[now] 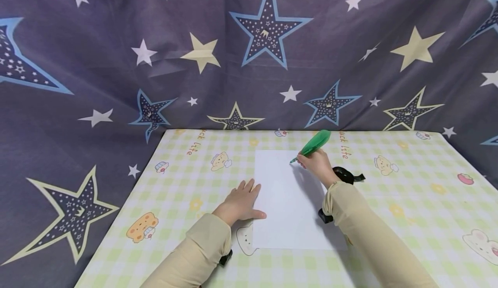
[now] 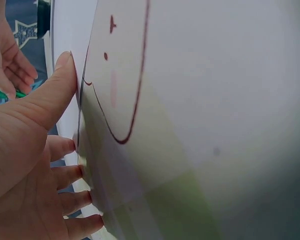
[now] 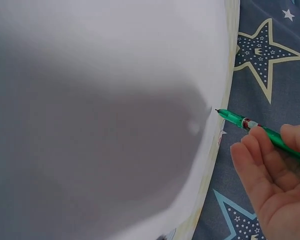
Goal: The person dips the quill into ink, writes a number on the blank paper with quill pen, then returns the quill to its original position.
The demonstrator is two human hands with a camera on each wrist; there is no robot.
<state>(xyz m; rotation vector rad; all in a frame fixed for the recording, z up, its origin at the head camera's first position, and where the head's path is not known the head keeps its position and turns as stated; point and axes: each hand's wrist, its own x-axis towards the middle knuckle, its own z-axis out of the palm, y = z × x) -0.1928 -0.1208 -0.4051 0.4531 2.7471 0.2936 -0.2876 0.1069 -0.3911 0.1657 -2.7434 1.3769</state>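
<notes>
A white sheet of paper (image 1: 285,206) lies on the checked tablecloth, with no marks that I can make out. My right hand (image 1: 317,165) pinches a green pen (image 1: 316,143) with a feather-shaped top, over the paper's upper part. In the right wrist view the pen's tip (image 3: 218,110) points at the sheet; whether it touches, I cannot tell. My left hand (image 1: 242,202) rests flat at the paper's left edge, fingers spread and thumb on the sheet. The left wrist view shows that thumb (image 2: 55,90) and the fingertips against the surface.
A patterned tablecloth (image 1: 432,219) with printed cartoon animals covers the table. Behind it hangs a dark cloth (image 1: 249,84) with stars. Black straps (image 1: 344,174) show at the right wrist, and a black piece (image 1: 225,258) sits under the left sleeve.
</notes>
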